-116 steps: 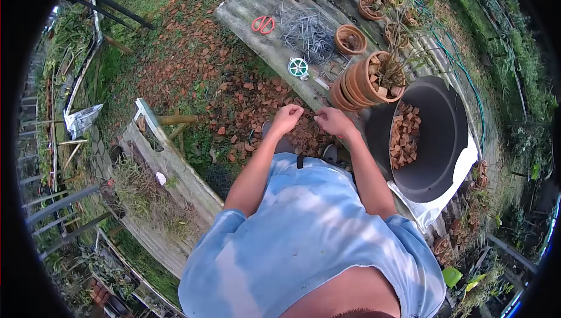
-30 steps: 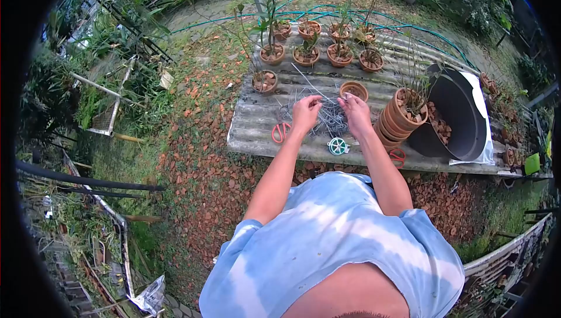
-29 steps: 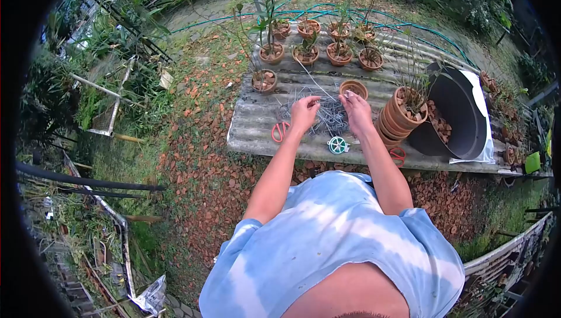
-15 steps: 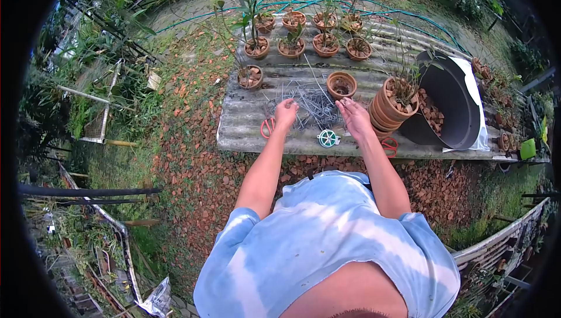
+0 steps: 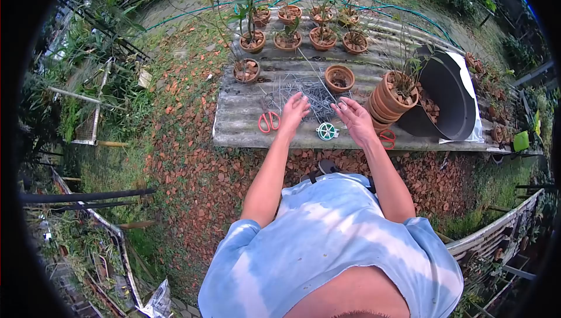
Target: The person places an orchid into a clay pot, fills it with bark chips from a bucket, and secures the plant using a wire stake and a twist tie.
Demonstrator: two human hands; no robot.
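My left hand (image 5: pixel 295 109) hovers over the left side of a tangled pile of thin grey wires (image 5: pixel 315 97), fingers apart, with nothing visible in it. Thumb and fingers of my right hand (image 5: pixel 355 118) come together at the pile's right side. One long straight wire (image 5: pixel 312 67) runs to these fingertips and seems to be held there; the contact is too small to see clearly. In front of the pile lies a green and white spool (image 5: pixel 327 131). Red-handled scissors (image 5: pixel 269 121) rest left of my left hand. A clay pot (image 5: pixel 339 78) without a plant stands behind my right hand.
A stack of clay pots (image 5: pixel 383 108) with a plant on top stands right of my right hand. Beside it, a large black tub (image 5: pixel 447 96) lies tipped with clay chunks inside. Several potted plants (image 5: pixel 287 39) line the back of the corrugated sheet (image 5: pixel 239 125). Another red handle (image 5: pixel 387 138) is near the front edge.
My left hand has moved right, away from the scissors, and its fingers have opened. The right hand has come slightly toward me. The whole view has shifted a little.
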